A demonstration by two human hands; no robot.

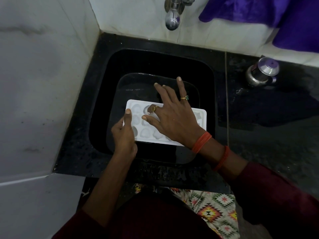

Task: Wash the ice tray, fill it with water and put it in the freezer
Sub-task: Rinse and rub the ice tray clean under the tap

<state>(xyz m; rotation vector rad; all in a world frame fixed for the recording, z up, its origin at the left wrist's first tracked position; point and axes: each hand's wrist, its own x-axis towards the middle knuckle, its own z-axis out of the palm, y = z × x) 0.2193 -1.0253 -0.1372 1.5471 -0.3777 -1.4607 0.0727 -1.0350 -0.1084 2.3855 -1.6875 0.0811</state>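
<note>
A white ice tray (202,116) with several shaped cavities is held level over the black sink (103,94). My left hand (123,135) grips the tray's left end, thumb on top of its rim. My right hand (172,116) lies flat across the tray's middle with fingers spread, thumb and one finger resting in the cavities, the other fingers reaching past the far edge. It hides most of the tray's right half. A steel tap (172,19) hangs above the sink's far side; no water stream is visible.
The black stone counter (276,135) stretches to the right, wet in places. A steel lidded container (262,71) stands at its back right. A purple cloth (276,14) hangs on the tiled wall. A white wall (43,83) closes the left side.
</note>
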